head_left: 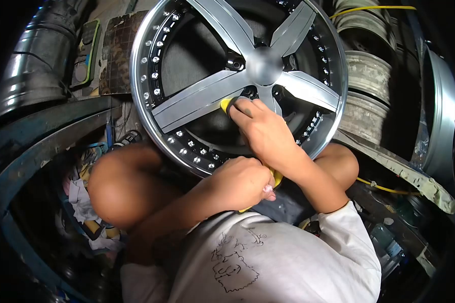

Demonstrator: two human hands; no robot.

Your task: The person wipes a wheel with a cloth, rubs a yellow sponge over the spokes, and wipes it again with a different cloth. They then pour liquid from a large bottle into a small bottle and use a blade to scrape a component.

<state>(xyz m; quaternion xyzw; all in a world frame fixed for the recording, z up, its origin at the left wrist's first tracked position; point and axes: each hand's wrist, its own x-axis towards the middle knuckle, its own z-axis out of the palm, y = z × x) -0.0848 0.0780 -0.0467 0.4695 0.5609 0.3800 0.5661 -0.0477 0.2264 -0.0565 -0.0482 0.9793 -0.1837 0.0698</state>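
A large alloy wheel rim (197,103) with broad silver spokes, a polished lip and a black ring of bright bolts stands tilted before my knees. My right hand (268,126) is over the spokes just below the hub, its fingers closed around a small yellow piece with a dark edge (225,104). That piece rests at the lower edge of the left spoke. Nearer my body, my left hand (242,179) is closed at the rim's bottom edge. Yellow material (276,177) shows beside its fingers, with a whitish bit at the fingertips; its kind is hidden.
Stacked bare wheel rims (361,76) stand at the right, and another rim (442,116) leans farther out. A metal cylinder (38,60) and a phone-like item in a green-edged case (86,53) are at upper left. Blue metal bars (50,123) run along the left.
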